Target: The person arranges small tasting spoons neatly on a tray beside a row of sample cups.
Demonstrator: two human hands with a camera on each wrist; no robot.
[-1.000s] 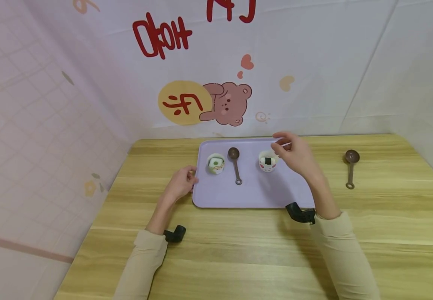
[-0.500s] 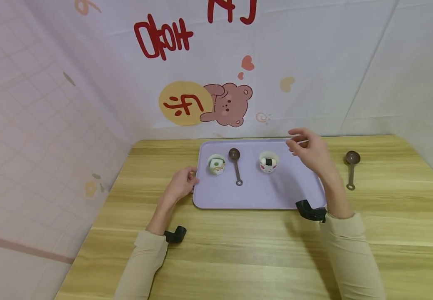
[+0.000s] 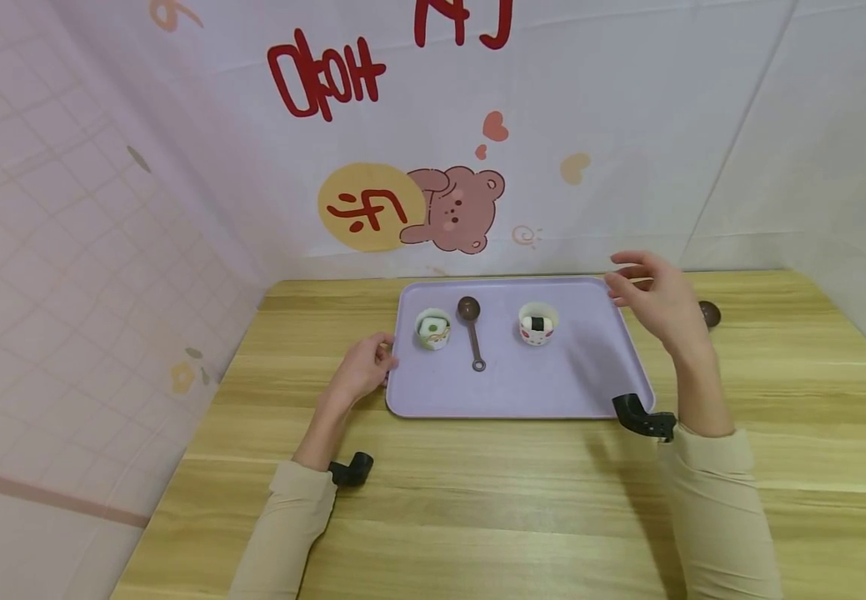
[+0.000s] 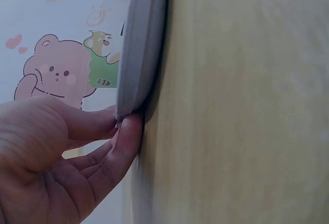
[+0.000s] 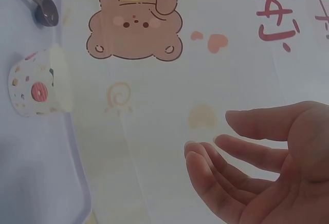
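Note:
At the left rim of the lilac tray (image 3: 478,400), my left hand (image 3: 358,367) pinches the edge, thumb on top and a finger beneath, as the left wrist view shows. My right hand (image 3: 658,296) hovers over the tray's back right corner, fingers loosely bent and holding nothing. On the tray stand a small paper cup (image 3: 434,337) with a pale green and white piece in it, and a second paper cup (image 3: 536,335) with a white piece banded in black. Between them lies a brown measuring spoon (image 3: 473,329).
A second brown measuring spoon (image 3: 710,314) lies on the wooden table (image 3: 478,500) to the right, its handle hidden by my right hand and wrist. Behind the table hangs a white cloth (image 3: 628,100) with a printed bear.
My right hand has moved right, away from the paper cup with the black-banded piece, and now covers part of the far measuring spoon. The left hand has stayed at the tray's rim.

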